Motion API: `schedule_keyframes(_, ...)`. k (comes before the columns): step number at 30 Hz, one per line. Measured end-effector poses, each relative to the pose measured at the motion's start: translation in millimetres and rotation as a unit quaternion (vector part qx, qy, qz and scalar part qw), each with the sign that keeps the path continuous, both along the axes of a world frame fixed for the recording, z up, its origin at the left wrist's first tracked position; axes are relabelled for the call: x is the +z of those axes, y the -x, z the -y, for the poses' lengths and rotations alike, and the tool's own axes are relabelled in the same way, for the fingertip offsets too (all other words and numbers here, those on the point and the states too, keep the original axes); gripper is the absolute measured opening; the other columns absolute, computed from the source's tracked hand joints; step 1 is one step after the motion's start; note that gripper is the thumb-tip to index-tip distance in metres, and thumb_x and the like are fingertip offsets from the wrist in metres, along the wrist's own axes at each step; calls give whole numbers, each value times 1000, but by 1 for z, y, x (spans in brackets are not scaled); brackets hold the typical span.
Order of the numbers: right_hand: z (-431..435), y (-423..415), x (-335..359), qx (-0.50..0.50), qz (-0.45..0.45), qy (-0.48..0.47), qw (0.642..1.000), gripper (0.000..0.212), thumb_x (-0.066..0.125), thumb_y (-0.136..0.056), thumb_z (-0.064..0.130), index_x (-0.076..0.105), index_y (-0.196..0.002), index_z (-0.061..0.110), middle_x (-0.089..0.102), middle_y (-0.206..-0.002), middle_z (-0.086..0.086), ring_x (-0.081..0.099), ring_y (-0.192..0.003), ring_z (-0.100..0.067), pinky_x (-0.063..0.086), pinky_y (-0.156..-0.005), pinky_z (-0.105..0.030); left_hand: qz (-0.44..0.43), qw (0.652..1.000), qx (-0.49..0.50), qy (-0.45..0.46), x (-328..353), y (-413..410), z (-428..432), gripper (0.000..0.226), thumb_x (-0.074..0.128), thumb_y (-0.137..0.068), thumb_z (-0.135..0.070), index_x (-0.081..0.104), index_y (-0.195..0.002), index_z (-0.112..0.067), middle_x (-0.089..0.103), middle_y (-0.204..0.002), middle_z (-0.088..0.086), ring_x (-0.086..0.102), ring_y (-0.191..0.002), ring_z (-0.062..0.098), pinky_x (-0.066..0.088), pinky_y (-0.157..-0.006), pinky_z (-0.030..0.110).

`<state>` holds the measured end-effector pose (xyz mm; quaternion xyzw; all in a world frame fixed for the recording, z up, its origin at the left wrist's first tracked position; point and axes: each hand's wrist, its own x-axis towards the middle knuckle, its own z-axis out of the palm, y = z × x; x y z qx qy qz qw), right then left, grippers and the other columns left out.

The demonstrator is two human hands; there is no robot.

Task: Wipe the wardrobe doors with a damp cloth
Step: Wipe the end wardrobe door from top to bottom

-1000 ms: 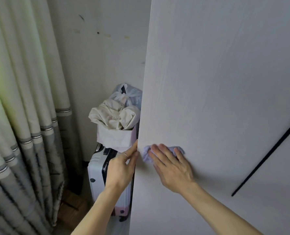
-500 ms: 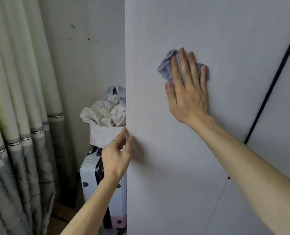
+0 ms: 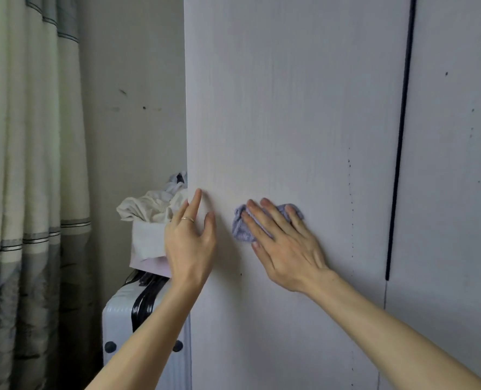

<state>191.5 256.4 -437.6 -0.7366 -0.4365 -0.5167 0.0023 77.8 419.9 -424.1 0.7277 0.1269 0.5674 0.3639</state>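
Item: damp cloth (image 3: 240,229), bunched, pinned under my right hand (image 3: 287,249), fingers straight, near the wardrobe door (image 3: 290,108) left edge. Left hand (image 3: 190,243): fingers relaxed, bracing that edge. Risk: brace slips, door swings; cloth rolls free.

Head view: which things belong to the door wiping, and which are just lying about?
In the job: wardrobe door, purple cloth, right hand pressing the cloth flat, left hand at the door's edge.
Lying about: white suitcase, box of crumpled fabric on it, curtain.
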Motion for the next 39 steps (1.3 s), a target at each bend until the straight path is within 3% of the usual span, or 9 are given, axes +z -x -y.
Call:
schedule_keyframes(4, 22, -11, 82, -36, -17, -90, 995, 59, 26, -103, 39, 22, -158, 17, 13, -166, 1, 10, -153, -19, 13, -122, -49, -73, 987, 78, -123, 13, 1, 13, 63, 53, -97, -44, 30, -156, -40, 20, -164, 9, 16, -148, 31, 26, -119, 51)
schedule_keyframes(7, 55, -25, 158, -61, -66, -180, 980, 59, 20, -105, 39, 10, -159, 18, 0, -167, 2, -2, -154, -16, 3, -122, -46, -79, 946, 118, -292, 44, -9, 20, 64, 45, -96, -52, 24, -156, -45, 8, -169, 0, -1, -154, 32, 18, -121, 59)
schedule_keyframes(10, 87, -31, 210, -81, -101, -195, 972, 58, 16, -107, 39, 0, -159, 21, -11, -166, 6, -11, -152, -12, -1, -124, -44, -154, 907, 126, -371, 79, -21, 37, 67, 37, -98, -59, 6, -157, -50, -9, -168, -5, -17, -153, 32, 5, -119, 66)
schedule_keyframes(14, 92, -37, 180, -50, -92, -215, 971, 58, 13, -106, 40, 2, -159, 20, -8, -167, 5, -9, -153, -13, 0, -124, -46, -208, 896, 140, -365, 83, -33, 52, 70, 26, -97, -68, -10, -154, -52, -28, -163, -9, -29, -149, 33, 4, -115, 72)
schedule_keyframes(21, 85, -27, -31, -60, -110, -192, 973, 59, 21, -105, 36, 10, -158, 12, 2, -167, -3, 4, -154, -26, 16, -117, -54, -209, 900, 146, -354, 77, -43, 54, 77, 23, -92, -77, -19, -152, -52, -36, -160, -9, -39, -144, 33, -4, -110, 77)
schedule_keyframes(25, 91, -32, 4, -57, -97, -143, 983, 59, 21, -105, 36, 5, -159, 17, -2, -167, 0, -1, -154, -21, 10, -119, -50, -209, 902, 140, -350, 77, -42, 52, 78, 23, -91, -79, -16, -153, -52, -33, -161, -9, -36, -146, 32, -2, -110, 78)
schedule_keyframes(30, 98, -42, 152, -46, -133, -275, 951, 59, 19, -107, 35, -3, -158, 17, -12, -166, 1, -13, -152, -16, -5, -124, -43, -187, 908, 137, -349, 78, -43, 51, 79, 28, -89, -80, -6, -155, -52, -25, -165, -9, -30, -149, 31, 0, -110, 78)
schedule_keyframes(32, 95, -45, 170, -53, -142, -290, 945, 59, 19, -108, 35, -7, -158, 17, -14, -166, 0, -15, -152, -16, -8, -124, -41, -185, 909, 138, -348, 77, -45, 51, 80, 29, -88, -80, -4, -155, -52, -23, -165, -9, -28, -149, 31, 1, -111, 78)
schedule_keyframes(39, 90, -41, 27, -40, -136, -272, 952, 61, 16, -104, 37, -8, -157, 22, -10, -167, 1, -8, -153, -19, 2, -124, -48, -173, 913, 143, -342, 75, -46, 51, 80, 30, -87, -80, 0, -155, -52, -21, -166, -9, -25, -151, 31, 1, -111, 78)
